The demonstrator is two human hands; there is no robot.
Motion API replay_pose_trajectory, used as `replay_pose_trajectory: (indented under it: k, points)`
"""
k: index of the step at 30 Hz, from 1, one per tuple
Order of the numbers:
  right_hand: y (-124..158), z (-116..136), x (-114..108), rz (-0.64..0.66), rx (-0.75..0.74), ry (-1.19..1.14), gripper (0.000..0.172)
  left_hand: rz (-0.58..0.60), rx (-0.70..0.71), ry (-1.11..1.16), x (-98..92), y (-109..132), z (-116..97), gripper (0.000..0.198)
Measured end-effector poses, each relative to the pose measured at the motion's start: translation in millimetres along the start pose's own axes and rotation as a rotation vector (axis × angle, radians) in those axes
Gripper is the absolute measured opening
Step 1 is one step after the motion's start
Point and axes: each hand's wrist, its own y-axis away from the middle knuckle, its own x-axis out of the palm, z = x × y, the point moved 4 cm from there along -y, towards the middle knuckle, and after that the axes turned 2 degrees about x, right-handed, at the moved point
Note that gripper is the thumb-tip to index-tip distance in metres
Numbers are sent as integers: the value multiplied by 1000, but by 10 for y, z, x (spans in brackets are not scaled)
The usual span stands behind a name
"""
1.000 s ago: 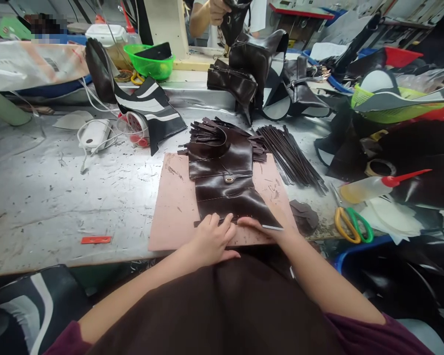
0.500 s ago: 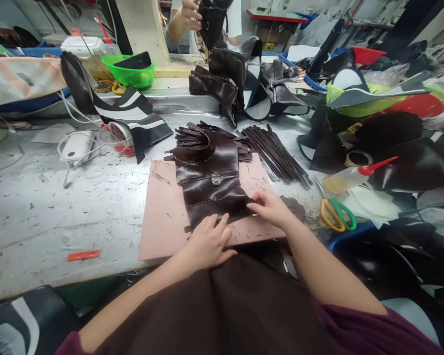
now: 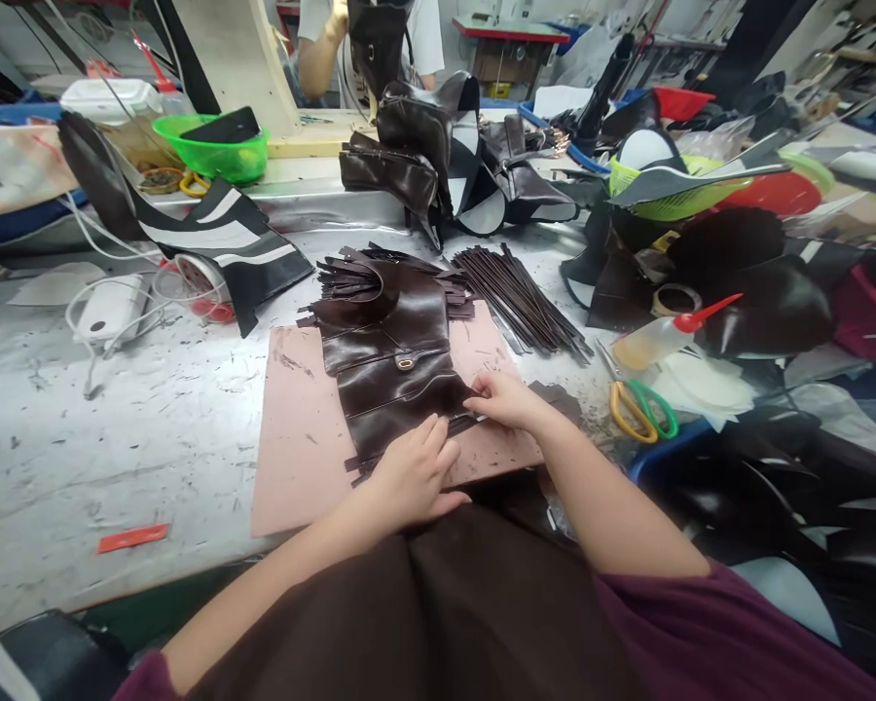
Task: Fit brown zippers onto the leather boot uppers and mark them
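Observation:
A dark brown leather boot upper [image 3: 386, 341] with a small metal buckle lies on a pink board [image 3: 299, 438]. My right hand [image 3: 507, 399] pinches the leather at its near right corner. Along the near edge rests my left hand [image 3: 419, 467], fingers stretched onto the leather and thumb apart. A thin dark strip [image 3: 463, 424] shows at that edge between the hands. Beyond the upper lies a bundle of dark leather strips [image 3: 522, 297], and more short strips [image 3: 346, 273] sit under its far end.
Scissors [image 3: 642, 409] and a glue bottle [image 3: 653, 343] lie to the right. Finished-looking boots [image 3: 445, 146] stand at the back, near another person's arm [image 3: 317, 63]. A green basket [image 3: 215, 146], a cabled white box [image 3: 113, 307] and a red strip [image 3: 132, 537] are on the left.
The view has shifted, moving the scene left. My left hand's fingers have slid right along the near edge, closer to my right hand, which still pinches the corner.

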Motion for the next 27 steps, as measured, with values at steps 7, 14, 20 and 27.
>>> replay_pose_trajectory:
  k: [7,14,20,27]
  points:
    - [-9,21,-13,-24,12,39,15,14,54,18,50,-191,-1,61]
    - [97,-38,-78,33,43,-229,17,-9,79,47,111,-201,31,62]
    - [151,-166,-144,-68,2,-127,21,-30,47,62,86,-247,41,65]
    - [172,-128,-138,-164,-26,32,16,-31,28,1,86,-325,90,75]
